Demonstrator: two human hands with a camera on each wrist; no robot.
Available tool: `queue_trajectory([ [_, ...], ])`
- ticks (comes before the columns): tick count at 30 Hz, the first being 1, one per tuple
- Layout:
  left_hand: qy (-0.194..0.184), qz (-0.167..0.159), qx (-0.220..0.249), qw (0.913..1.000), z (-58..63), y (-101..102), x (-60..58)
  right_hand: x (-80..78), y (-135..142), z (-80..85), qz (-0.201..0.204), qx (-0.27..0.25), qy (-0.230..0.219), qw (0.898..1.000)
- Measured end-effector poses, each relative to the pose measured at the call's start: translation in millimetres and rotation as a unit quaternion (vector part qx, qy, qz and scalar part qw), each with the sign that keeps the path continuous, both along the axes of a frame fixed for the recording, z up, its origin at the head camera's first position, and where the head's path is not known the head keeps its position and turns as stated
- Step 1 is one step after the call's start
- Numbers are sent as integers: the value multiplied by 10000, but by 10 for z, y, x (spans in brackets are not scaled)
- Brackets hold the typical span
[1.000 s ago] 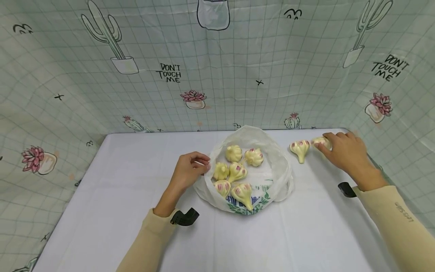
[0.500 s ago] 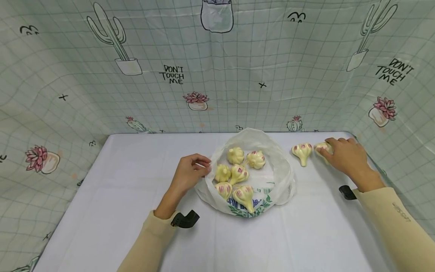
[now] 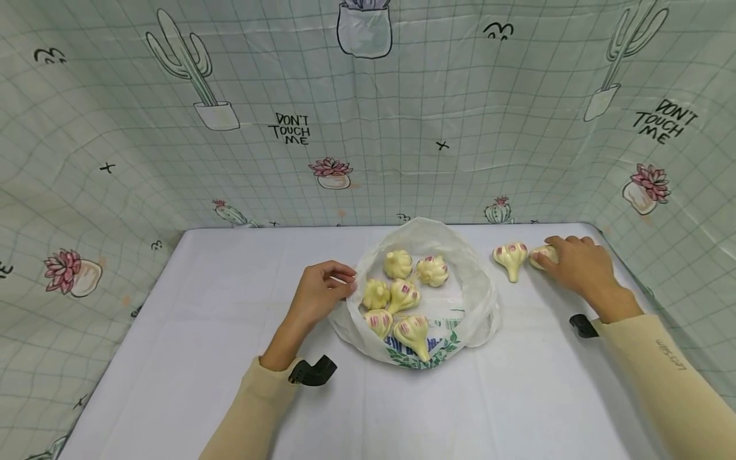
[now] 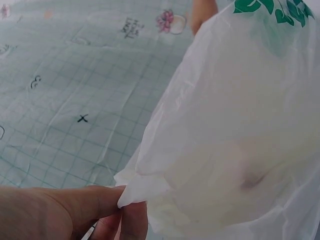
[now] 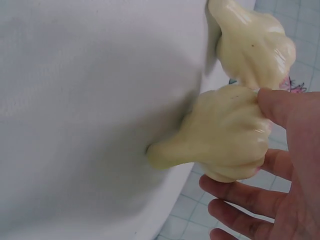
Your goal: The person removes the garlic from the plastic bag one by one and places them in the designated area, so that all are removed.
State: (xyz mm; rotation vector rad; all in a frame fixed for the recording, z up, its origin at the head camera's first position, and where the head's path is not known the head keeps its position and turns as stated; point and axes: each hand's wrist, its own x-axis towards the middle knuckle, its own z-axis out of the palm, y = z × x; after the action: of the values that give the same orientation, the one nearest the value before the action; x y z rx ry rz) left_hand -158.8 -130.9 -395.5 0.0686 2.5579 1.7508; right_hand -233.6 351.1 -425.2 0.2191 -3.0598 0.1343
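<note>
A white plastic bag (image 3: 483, 313) with green leaf print lies wide-mouthed on the table, several garlic bulbs (image 3: 404, 294) inside it. At its left rim, my left hand (image 3: 322, 291) pinches the thin plastic between thumb and fingers; the left wrist view shows the pinched fold. Far to the right, my right hand (image 3: 583, 268) holds a garlic bulb (image 5: 225, 135), thumb on one side and fingertips on the other, its stem end pointing toward the tabletop. Just left of that bulb in the head view lies another purple-streaked garlic bulb (image 3: 510, 257), stem toward me.
The white-covered table (image 3: 230, 332) reaches back to a grid-patterned cloth (image 3: 391, 128) hung behind it and along both sides. Black wrist cameras (image 3: 313, 370) sit at the cuffs of both beige sleeves.
My right hand has shifted slightly left and nearer with the garlic bulb, toward the neighbouring one. The left hand stays at the bag's rim. The head view has moved a little.
</note>
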Motion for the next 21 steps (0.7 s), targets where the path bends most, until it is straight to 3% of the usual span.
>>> queue_trajectory([
  [12, -4, -126, 120, 9998, -28, -1, -11, 52, 5, 0, -71, -99, -50, 9999],
  [21, -57, -108, 134, 9998, -22, 4, -9, 260, -240, 261, -26, -126, 166, 9998],
])
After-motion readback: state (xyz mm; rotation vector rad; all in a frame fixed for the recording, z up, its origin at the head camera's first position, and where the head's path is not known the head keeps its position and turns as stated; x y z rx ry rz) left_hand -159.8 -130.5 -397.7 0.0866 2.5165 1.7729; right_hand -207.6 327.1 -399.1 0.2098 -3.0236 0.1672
